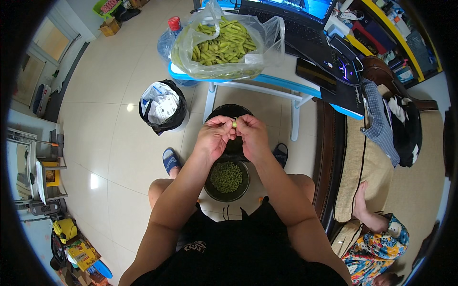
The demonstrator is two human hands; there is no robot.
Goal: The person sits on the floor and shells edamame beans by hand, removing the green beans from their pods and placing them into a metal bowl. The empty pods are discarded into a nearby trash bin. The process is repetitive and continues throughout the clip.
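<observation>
Between the fingertips of my left hand point(215, 136) and my right hand point(253, 135) is a small green soybean pod point(234, 124), pinched from both sides and partly hidden by the fingers. Below them stands a bin lined with a black plastic bag point(232, 109), its inside mostly hidden by my hands. Nearer my body, a round metal bowl point(244, 188) on the floor holds many shelled green beans point(226, 177). A clear plastic bag point(184, 59) full of soybean pods point(225, 44) sits on the table ahead.
The white table with a blue edge point(275, 80) also carries a laptop point(297, 26) and a smartphone point(315, 75). A waste bin point(180, 119) with packaging and a large water bottle point(165, 43) stand left. On the right, another person's leg point(368, 214) rests on a sofa point(411, 193).
</observation>
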